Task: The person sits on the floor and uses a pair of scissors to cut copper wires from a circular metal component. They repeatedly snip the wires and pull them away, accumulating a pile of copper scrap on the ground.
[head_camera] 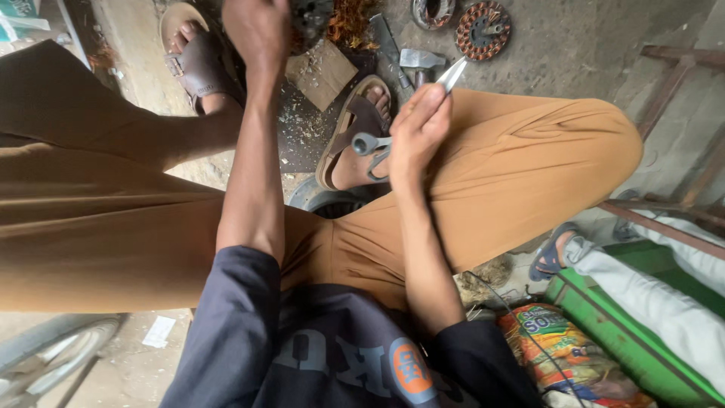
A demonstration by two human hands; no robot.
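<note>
- Nearest the camera: dark navy shirt [332, 355] with an orange-and-grey print, sleeves pushed to the elbows; tan trousers [521, 174] on both bent knees.
- Right hand [418, 132] is clamped on a pair of scissors [411, 113]: grey loop handles stick out below the palm, pale blades poke up past the fingertips, closed or nearly so, tips pointing away from the body.
- The scissors sit in the air between the knees, above the right foot in a brown sandal [355, 136].
- Left hand [257, 30] is stretched forward and down to the top edge of view, fingers curled in; what it grips, if anything, is cut off, so cannot tell.
- Left foot in the other sandal [200, 64], just beside that hand.
- On the dirty floor ahead: a hammer [419, 62], a flat wooden block [323, 72], a round stator with copper windings [483, 30], a tuft of orange wire scraps [351, 23].
- Lower right: a colourful printed sack [566, 355] and a green frame [627, 332]; another person's foot in a blue sandal [551, 253] lies near it.
- Risk, as I judge it: blade tips are bare and close over the toes and the right thigh; a slip of the grip could nick skin or cloth.
- Risk: the left arm reaches past the blades, so crossing back could brush the points.
</note>
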